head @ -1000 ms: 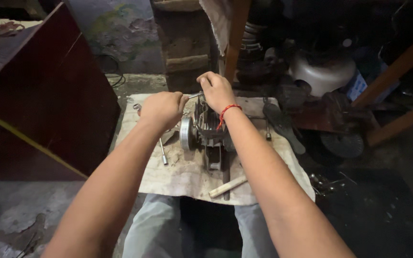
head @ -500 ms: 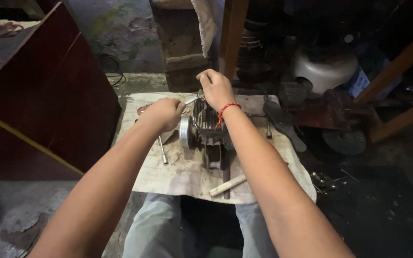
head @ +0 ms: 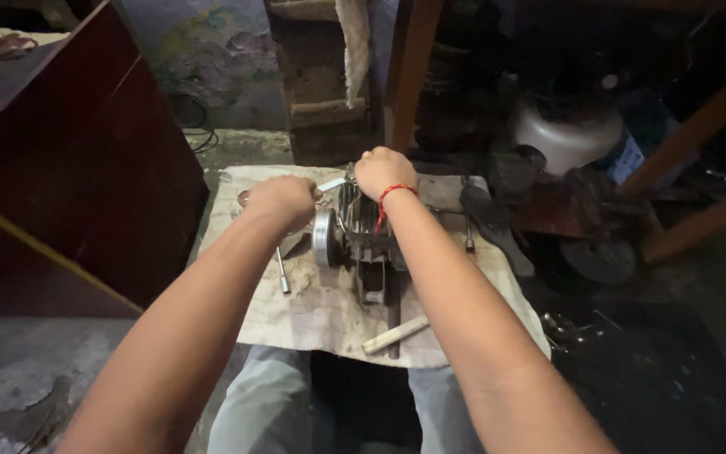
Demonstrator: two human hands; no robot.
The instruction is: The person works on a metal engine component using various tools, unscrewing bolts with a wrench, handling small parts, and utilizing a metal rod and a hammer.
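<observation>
A small grey metal engine (head: pixel 363 244) with cooling fins and a round flywheel on its left side stands on a stained cloth (head: pixel 313 311). My right hand (head: pixel 384 172) is closed on the engine's top, a red string round the wrist. My left hand (head: pixel 283 202) is clenched just left of the flywheel, and a thin pale metal tool (head: pixel 331 182) pokes out between the two hands. What the left fingers grip is hidden.
A socket driver (head: pixel 282 271) lies on the cloth left of the engine, a pale wooden stick (head: pixel 395 334) at its front edge. A dark red cabinet (head: pixel 86 185) stands left. A dark sandal (head: pixel 493 223), a white rounded tank (head: pixel 569 139) and wooden posts crowd the right.
My left hand has shifted slightly left and nearer, away from the engine top. The right hand has stayed on the engine. The view has tilted a little.
</observation>
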